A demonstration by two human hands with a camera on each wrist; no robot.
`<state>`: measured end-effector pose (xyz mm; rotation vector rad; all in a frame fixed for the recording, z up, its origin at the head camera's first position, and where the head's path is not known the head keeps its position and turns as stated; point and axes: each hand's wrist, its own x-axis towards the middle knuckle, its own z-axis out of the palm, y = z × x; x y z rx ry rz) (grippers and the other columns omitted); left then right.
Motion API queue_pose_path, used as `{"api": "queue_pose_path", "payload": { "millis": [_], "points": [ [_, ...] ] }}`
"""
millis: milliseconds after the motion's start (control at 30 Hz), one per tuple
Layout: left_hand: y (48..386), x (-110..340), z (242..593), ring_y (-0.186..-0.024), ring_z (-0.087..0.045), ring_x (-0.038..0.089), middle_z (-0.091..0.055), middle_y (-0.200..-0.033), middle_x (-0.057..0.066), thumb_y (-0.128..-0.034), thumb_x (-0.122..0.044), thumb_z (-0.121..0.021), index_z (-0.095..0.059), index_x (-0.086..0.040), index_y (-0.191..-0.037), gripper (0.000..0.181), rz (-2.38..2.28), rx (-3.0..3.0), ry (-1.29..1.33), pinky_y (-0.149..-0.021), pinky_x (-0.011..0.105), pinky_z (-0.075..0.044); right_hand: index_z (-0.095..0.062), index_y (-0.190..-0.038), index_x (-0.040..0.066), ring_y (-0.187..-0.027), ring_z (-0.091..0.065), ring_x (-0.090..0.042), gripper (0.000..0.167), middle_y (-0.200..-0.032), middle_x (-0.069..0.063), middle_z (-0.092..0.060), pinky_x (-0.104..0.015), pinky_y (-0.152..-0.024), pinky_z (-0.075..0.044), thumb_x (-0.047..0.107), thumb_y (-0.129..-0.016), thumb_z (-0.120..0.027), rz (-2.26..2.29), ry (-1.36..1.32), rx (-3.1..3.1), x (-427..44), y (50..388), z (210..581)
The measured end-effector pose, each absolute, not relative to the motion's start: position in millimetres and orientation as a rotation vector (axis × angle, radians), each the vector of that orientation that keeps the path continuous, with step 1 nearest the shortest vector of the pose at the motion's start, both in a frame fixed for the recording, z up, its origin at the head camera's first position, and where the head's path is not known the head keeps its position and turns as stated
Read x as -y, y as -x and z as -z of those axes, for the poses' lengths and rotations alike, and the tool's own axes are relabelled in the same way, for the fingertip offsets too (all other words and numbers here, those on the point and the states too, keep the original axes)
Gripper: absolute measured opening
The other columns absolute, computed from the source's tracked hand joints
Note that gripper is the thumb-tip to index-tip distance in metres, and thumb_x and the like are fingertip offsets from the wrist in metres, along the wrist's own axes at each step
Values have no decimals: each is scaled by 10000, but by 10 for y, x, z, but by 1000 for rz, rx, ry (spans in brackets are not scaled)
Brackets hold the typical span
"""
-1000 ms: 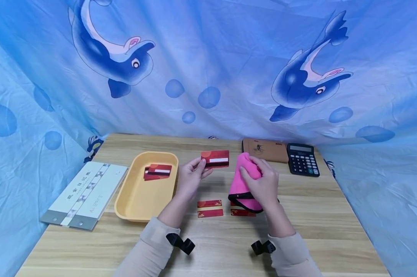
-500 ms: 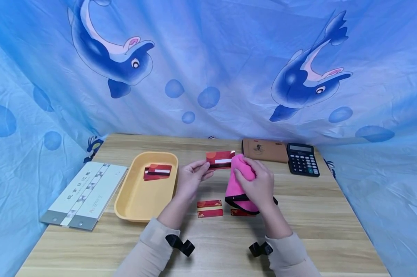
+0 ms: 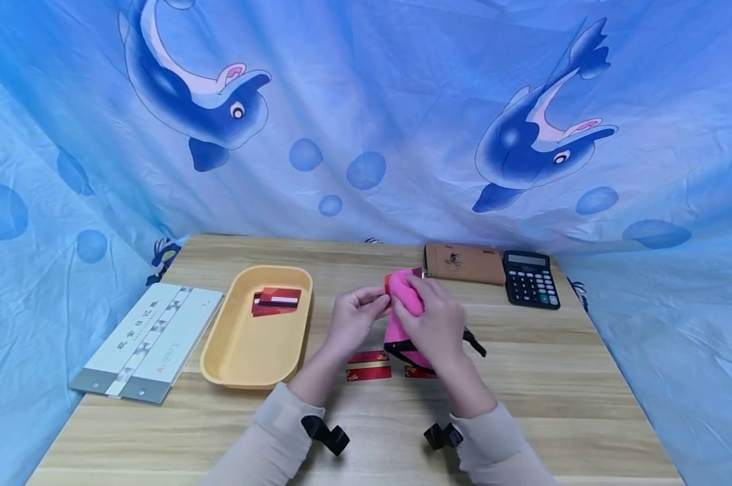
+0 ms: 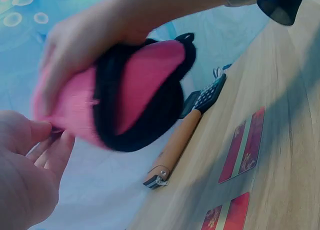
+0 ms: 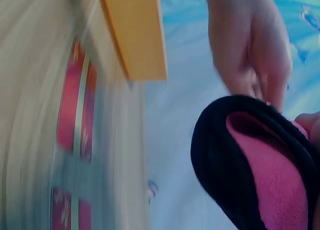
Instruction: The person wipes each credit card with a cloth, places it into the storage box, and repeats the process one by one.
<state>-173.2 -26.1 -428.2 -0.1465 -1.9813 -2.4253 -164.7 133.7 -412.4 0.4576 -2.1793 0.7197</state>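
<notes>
My left hand (image 3: pixel 352 322) pinches a red card (image 3: pixel 387 281) by its near side, above the middle of the table. Most of that card is hidden behind a pink cloth (image 3: pixel 395 329) with black edging. My right hand (image 3: pixel 434 325) grips the cloth, folded over the card. In the left wrist view the cloth (image 4: pixel 150 85) hangs as a loose fold beside the left fingertips. Below the hands, a red card with a pale stripe (image 3: pixel 369 372) lies on the table, and another red card (image 3: pixel 417 372) lies partly covered by the cloth from above.
A yellow tray (image 3: pixel 211 361) at left holds several red cards (image 3: pixel 281 298). Left of it lies a white and grey folder (image 3: pixel 153 341). A brown wallet (image 3: pixel 475 264) and a black calculator (image 3: pixel 532 280) lie at the back right. A printed blue curtain (image 3: pixel 366 121) hangs behind the table.
The left hand has carried the card to the right, and the right hand has brought the cloth leftward over it. The card, earlier mostly visible, is now largely covered.
</notes>
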Motion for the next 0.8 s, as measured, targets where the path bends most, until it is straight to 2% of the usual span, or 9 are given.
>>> {"api": "queue_pose_path", "payload": {
  "millis": [133,300,467,700,800],
  "points": [
    [1732,279,4288,-955,-738,234,-731,-1091,210,-967,35,-627,-701,69,-1178,226,2300,2065,164,-835,314,-614,-756,-1115,57,-669,-667,-248,358,-962,-112,-736,-340,-466,-502,228,-809,-825,-759,-522,2161,-1243,1615,4102],
    [1742,372,4253,-931,-745,301,-715,-1087,262,-961,34,-649,-677,127,-1164,225,2405,1972,165,-841,367,-612,-759,-1115,48,-657,-668,-268,364,-962,-127,-743,-382,-474,-524,215,-802,-836,-752,-409,2164,-1332,1666,4122],
    [1753,431,4227,-815,-750,189,-708,-1060,280,-950,52,-655,-672,150,-1137,211,2443,1924,132,-786,313,-621,-760,-1140,68,-649,-656,-282,397,-981,-122,-746,-404,-466,-508,250,-800,-855,-732,-288,2194,-1432,1722,4119],
    [1754,395,4256,-804,-734,139,-721,-1079,246,-978,33,-620,-670,122,-1184,230,2353,2058,297,-781,341,-629,-748,-1134,46,-645,-655,-242,366,-952,-120,-739,-337,-468,-507,233,-825,-807,-757,-524,2207,-1254,1611,4063],
    [1745,423,4247,-803,-728,124,-723,-1085,240,-985,17,-617,-672,116,-1190,234,2326,2082,317,-753,322,-633,-751,-1119,49,-632,-649,-244,355,-944,-119,-738,-342,-460,-497,229,-820,-816,-766,-516,2188,-1232,1594,4054]
  ]
}}
